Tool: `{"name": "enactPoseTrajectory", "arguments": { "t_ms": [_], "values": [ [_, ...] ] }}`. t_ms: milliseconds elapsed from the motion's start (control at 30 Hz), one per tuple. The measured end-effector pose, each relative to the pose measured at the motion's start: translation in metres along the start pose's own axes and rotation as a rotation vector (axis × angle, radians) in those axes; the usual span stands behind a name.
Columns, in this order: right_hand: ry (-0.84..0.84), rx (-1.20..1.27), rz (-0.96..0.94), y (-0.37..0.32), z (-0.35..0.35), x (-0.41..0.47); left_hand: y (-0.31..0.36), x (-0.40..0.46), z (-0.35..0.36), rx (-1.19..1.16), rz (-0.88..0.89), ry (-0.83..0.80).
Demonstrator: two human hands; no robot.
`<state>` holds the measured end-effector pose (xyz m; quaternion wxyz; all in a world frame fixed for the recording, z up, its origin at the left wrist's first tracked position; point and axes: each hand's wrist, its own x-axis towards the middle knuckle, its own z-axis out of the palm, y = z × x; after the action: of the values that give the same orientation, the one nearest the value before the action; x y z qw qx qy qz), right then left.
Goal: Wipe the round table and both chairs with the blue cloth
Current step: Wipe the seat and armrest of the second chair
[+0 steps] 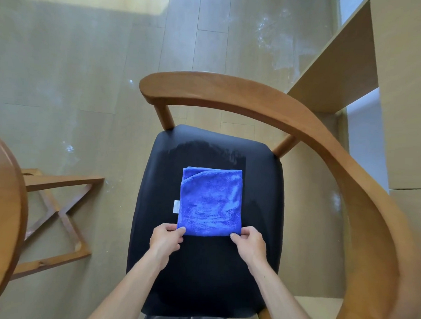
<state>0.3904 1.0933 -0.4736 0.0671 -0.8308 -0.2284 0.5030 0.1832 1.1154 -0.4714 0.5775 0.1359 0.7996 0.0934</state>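
Fingers (181, 230) on folded blue cloth (210, 202)

The white tag (176, 206) on the blue cloth (210, 202) bears no readable text.

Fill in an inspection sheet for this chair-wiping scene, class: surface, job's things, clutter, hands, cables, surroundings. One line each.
Surface: black seat of a wooden chair; a damp-looking streak shows on the seat beyond the cloth.
Job's things: folded blue cloth lies flat on the seat, a white tag at its left edge; table edge at far left.
Clutter: nothing seen.
Hands: left hand pinches the cloth's near left corner; right hand pinches the near right corner.
Cables: nothing seen.
Surroundings: floor with pale smudges; the table's crossed wooden base at left; a light wooden unit at right.
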Motion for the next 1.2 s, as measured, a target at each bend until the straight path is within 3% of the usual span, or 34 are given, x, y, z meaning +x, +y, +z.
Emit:
{"name": "enactPoseTrajectory", "arguments": {
  "t_ms": [300,533,833,900,967,1067,1133,1200],
  "values": [
    [0.108,-0.002,-0.175,0.002,-0.012,-0.021,-0.002,-0.022,-0.006,0.203,0.266,0.087],
    [0.106,-0.039,-0.215,0.025,-0.024,-0.061,-0.034,-0.055,-0.023,0.280,0.306,0.040],
    [0.261,0.146,-0.397,-0.063,-0.038,-0.034,0.078,-0.030,-0.012,0.094,0.410,0.105],
    [0.242,0.076,-0.429,-0.070,-0.036,-0.029,0.083,-0.029,-0.009,0.222,0.463,0.119],
    [0.222,-0.127,-0.531,-0.068,-0.034,-0.026,0.075,-0.030,-0.005,0.502,0.638,0.120],
    [0.266,-0.518,-0.960,-0.058,-0.030,-0.021,0.052,-0.027,0.003,1.003,0.999,0.124],
    [0.265,-0.728,-1.146,-0.052,-0.027,-0.012,0.042,-0.021,0.009,1.165,1.012,0.104],
    [0.203,-0.874,-1.162,-0.050,-0.025,-0.006,0.036,-0.016,0.013,1.252,0.969,0.079]
  ]
}}
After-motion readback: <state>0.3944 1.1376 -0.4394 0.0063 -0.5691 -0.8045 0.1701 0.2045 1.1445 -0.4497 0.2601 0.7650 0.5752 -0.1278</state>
